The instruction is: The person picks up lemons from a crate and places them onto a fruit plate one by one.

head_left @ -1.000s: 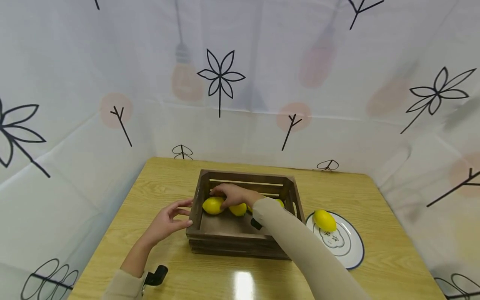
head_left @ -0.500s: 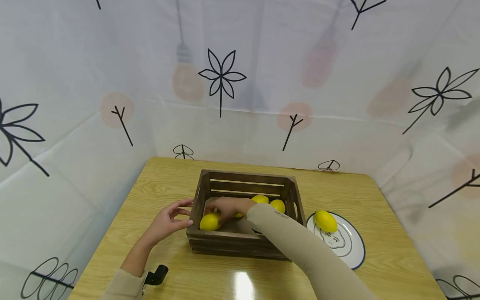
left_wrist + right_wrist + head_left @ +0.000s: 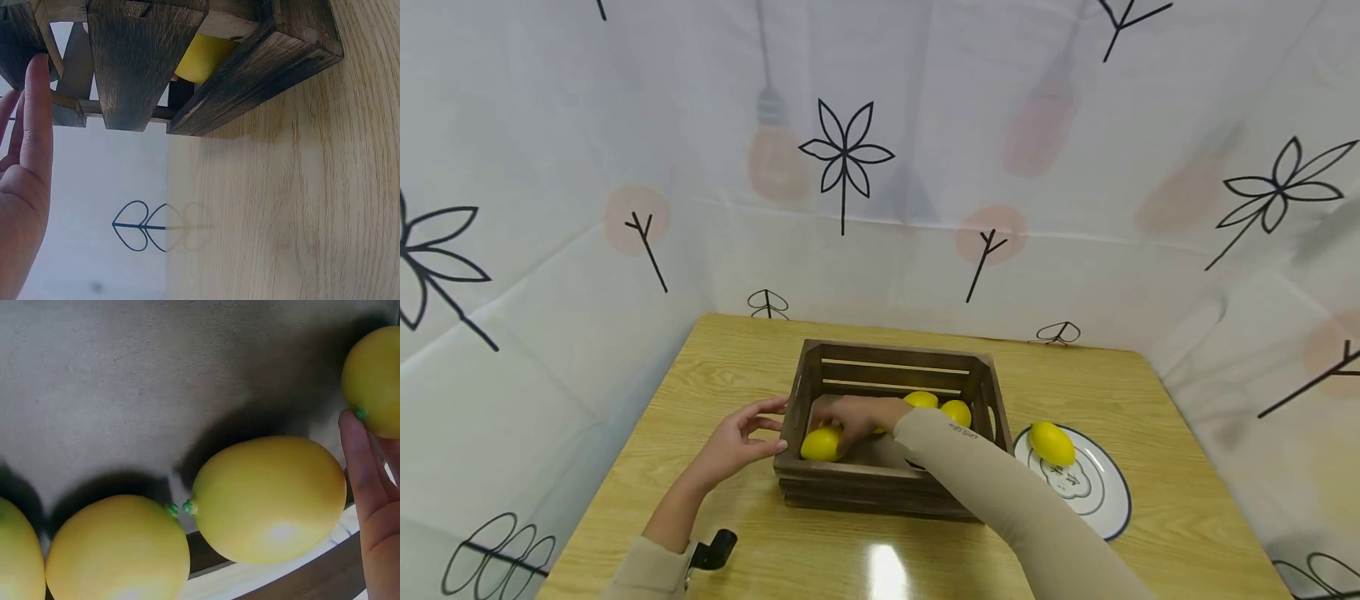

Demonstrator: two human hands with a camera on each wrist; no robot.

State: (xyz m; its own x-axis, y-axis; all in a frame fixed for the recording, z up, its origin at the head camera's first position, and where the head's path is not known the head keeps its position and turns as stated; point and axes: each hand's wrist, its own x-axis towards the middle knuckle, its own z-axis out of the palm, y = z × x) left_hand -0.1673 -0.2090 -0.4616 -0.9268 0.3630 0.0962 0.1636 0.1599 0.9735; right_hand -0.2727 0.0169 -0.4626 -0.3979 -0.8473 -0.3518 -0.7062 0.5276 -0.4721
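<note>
A brown slatted wooden crate (image 3: 880, 492) holds several yellow lemons. Inside it, at the front left corner, my right hand (image 3: 854, 414) grips a lemon (image 3: 821, 444). The right wrist view shows this lemon (image 3: 378, 381) between thumb and fingers, its green stem tip by a fingertip. Against the crate's left end rests my left hand (image 3: 739, 440), its fingers extended. In the left wrist view those fingers (image 3: 37, 119) touch the dark wood, and a yellow lemon (image 3: 203, 57) shows through the slats. More lemons (image 3: 269, 500) lie in a row along the crate's back.
Right of the crate, a white plate (image 3: 1108, 483) with a blue rim carries one lemon (image 3: 1052, 443), partly behind the right sleeve (image 3: 1000, 483). All stand on a light wooden table (image 3: 805, 558). A patterned white cloth (image 3: 910, 267) hangs around the table's back and sides.
My right hand has brought its lemon from the crate's back left toward the front left corner, and over the last half second barely moved. My left hand has stayed at the crate's end.
</note>
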